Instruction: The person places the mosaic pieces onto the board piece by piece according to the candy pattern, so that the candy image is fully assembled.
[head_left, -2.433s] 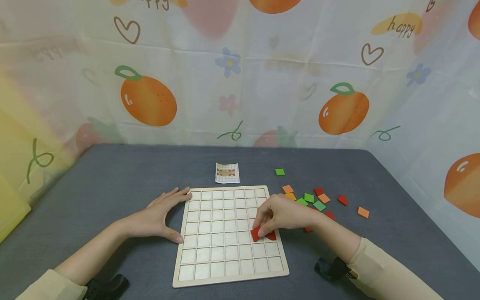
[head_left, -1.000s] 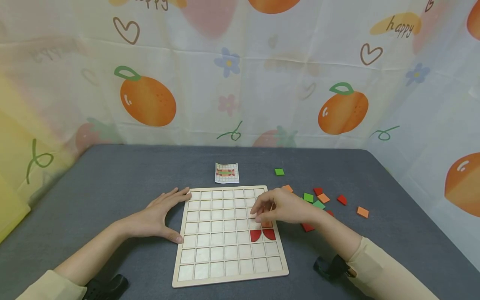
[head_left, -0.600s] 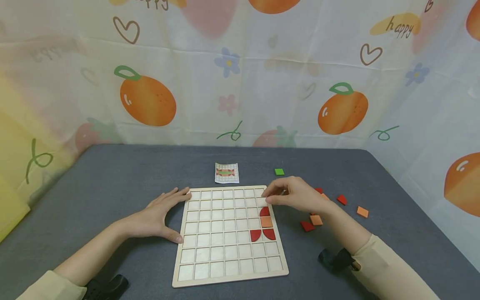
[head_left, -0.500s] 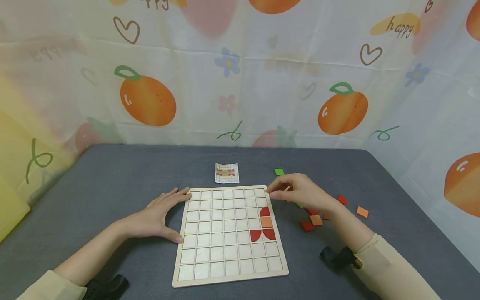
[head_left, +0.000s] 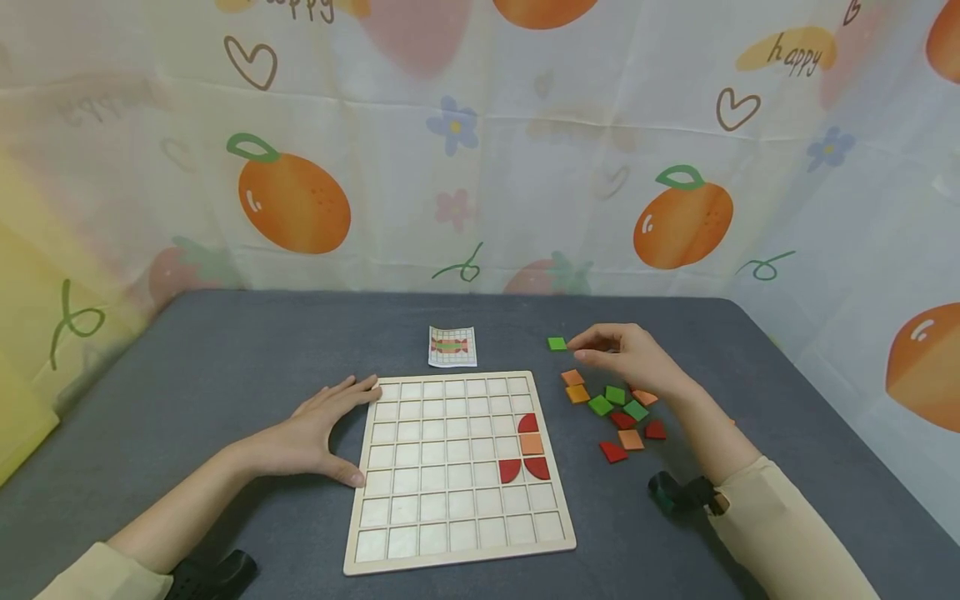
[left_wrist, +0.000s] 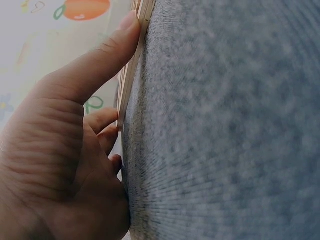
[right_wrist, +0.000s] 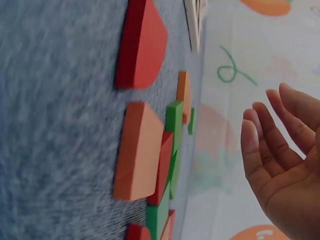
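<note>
A pale wooden grid board (head_left: 437,507) lies on the dark table. My left hand (head_left: 307,429) rests against its left edge, thumb and fingers spread; the left wrist view shows the thumb (left_wrist: 107,52) on the rim. On the board's right side sit an orange square tile (head_left: 531,443) and three red rounded tiles, one of them (head_left: 528,423) above the orange square. My right hand (head_left: 633,354) hovers with its fingertips close to a lone green tile (head_left: 557,343). Nothing shows between the right hand's fingers (right_wrist: 272,140) in the right wrist view.
Loose red, green and orange tiles, including a red one (head_left: 613,452) and an orange one (head_left: 631,440), lie right of the board. A small card (head_left: 452,347) with a coloured grid pattern lies behind the board. A printed curtain (head_left: 390,208) stands behind the table.
My right hand has let go of a red tile on the board. An orange square and another red tile now sit above it. The hand has moved back to the green tile; my left hand stays put.
</note>
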